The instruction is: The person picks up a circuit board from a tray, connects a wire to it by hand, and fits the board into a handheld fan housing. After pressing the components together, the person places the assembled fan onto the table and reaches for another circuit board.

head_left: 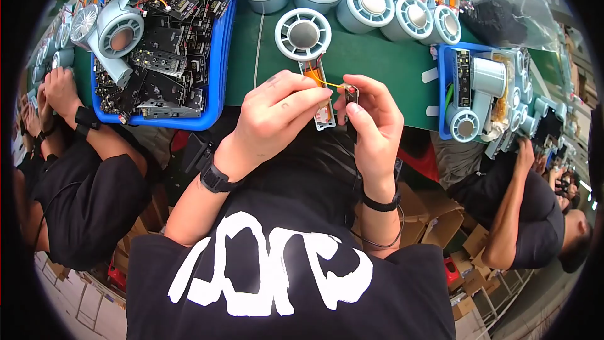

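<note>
In front of me lies a light-blue handheld fan (303,34), its round slotted head pointing away and its open handle toward me. An orange battery (311,73) with wires shows inside the handle. My right hand (379,116) is closed on a small black circuit board (352,96), held upright beside the handle. A yellow wire (329,83) runs from the fan to the top of this board. Over the handle, my left hand (274,113) has its fingers pinched close to the wire and board. Whatever sits between those fingertips is hidden.
A blue bin (217,82) of black circuit boards stands at left, with fan parts on top. Several more fans (366,7) line the back of the green table (242,56). Another blue bin (445,88) stands at right. Co-workers sit on both sides, one hand (61,91) at left.
</note>
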`<action>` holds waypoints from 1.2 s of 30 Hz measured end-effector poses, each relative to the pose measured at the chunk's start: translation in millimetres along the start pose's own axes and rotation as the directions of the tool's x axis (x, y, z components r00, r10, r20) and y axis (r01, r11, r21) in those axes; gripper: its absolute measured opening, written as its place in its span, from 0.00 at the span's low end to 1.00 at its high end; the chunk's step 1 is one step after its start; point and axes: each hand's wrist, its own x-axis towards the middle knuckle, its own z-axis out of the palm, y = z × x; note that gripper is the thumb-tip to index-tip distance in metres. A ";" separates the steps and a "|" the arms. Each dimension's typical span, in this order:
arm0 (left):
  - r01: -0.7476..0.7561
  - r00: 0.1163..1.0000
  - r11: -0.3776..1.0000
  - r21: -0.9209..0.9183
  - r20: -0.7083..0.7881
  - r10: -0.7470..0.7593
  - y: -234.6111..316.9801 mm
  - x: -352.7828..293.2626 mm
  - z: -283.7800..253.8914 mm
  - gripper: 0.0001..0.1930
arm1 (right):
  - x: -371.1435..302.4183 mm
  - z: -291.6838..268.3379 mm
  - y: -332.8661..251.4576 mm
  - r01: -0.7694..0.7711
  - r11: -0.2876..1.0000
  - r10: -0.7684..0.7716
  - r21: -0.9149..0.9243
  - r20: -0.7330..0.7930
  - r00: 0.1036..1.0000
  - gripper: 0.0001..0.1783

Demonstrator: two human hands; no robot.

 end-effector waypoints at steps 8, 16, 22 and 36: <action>0.068 0.998 0.992 -0.105 -0.007 -0.070 3.7 -0.1 -2.0 0.14 | 2.1 12.7 -3.2 0.002 0.999 -0.001 0.039 -0.045 0.999 0.17; 0.176 0.984 0.980 -0.094 -0.019 -0.179 7.6 3.6 -2.6 0.11 | 8.2 16.2 1.8 0.046 0.998 -0.044 0.049 -0.038 0.998 0.17; 0.142 0.990 0.985 -0.102 0.022 -0.140 3.6 3.0 -6.0 0.12 | 9.4 16.8 1.3 0.032 0.999 -0.032 0.018 -0.036 0.999 0.17; 0.204 0.979 0.973 -0.109 0.014 -0.203 9.1 8.1 -7.6 0.11 | 9.8 1.5 19.4 0.272 0.962 -0.270 -0.028 0.048 0.962 0.21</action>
